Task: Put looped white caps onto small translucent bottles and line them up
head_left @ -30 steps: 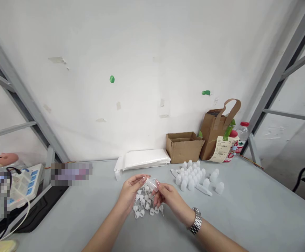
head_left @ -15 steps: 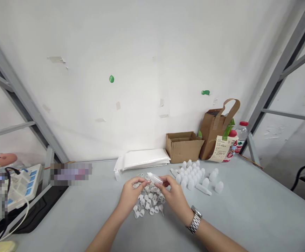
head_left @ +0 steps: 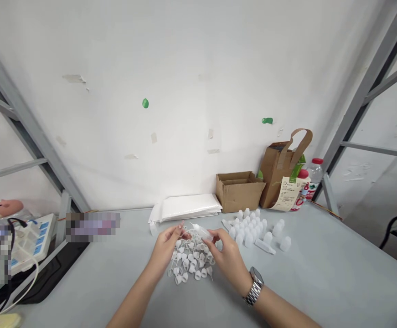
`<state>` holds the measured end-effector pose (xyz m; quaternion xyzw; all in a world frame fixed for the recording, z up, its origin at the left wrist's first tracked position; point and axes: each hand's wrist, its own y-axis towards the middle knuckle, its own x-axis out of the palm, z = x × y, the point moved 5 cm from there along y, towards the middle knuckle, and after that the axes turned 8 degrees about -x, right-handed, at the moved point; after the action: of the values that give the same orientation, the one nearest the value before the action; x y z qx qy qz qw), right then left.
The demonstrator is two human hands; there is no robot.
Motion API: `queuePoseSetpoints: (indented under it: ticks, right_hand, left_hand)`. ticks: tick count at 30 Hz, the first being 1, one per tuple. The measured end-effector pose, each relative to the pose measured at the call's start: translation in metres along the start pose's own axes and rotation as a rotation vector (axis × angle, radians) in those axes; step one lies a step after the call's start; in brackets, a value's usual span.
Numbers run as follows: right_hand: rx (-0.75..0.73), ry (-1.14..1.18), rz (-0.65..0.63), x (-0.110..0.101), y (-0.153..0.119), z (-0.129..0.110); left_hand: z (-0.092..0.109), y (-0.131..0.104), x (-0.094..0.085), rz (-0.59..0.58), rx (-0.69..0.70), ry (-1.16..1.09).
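My right hand [head_left: 224,243] is closed around the back end of a small translucent plastic bottle [head_left: 201,233], which lies tilted with its white nozzle pointing up and left. Just left of the nozzle, my left hand [head_left: 168,241] is pinched shut. A thin white loop shows near its fingertips, but I cannot make out what is in the pinch. Under and between both hands lies a loose pile of small white caps [head_left: 193,263] with thin straps or tips. To the right stand several frosted bottles [head_left: 249,230] in a cluster, and a similar bottle [head_left: 265,246] lies on its side.
White flat packages [head_left: 189,206] lie by the wall, beside an open cardboard box [head_left: 239,193]. A brown paper bag [head_left: 276,168] and a red-capped bottle [head_left: 314,177] stand at the back right of the grey table [head_left: 116,278]. A power strip [head_left: 36,241] with cables is on the left.
My left hand has drawn slightly left and up, away from the nozzle, uncovering more of the pile. The right hand keeps the bottle in nearly the same place.
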<state>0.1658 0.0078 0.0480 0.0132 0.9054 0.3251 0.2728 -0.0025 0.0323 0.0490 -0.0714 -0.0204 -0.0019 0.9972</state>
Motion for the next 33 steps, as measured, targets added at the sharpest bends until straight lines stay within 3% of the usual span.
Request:
queuePoseSetpoints:
  ticks: [13, 20, 33]
  right_hand:
    - [-0.257, -0.196, -0.008, 0.004, -0.005, -0.014]
    - [-0.275, -0.24, -0.023, 0.007, -0.01, -0.018]
    - [-0.229, -0.159, -0.003, 0.005, -0.01, -0.021]
  left_hand:
    - [-0.008, -0.005, 0.016, -0.089, -0.051, -0.083]
    - [-0.017, -0.001, 0.017, -0.067, -0.027, -0.084]
    - [-0.015, 0.001, 0.011, -0.105, -0.042, -0.112]
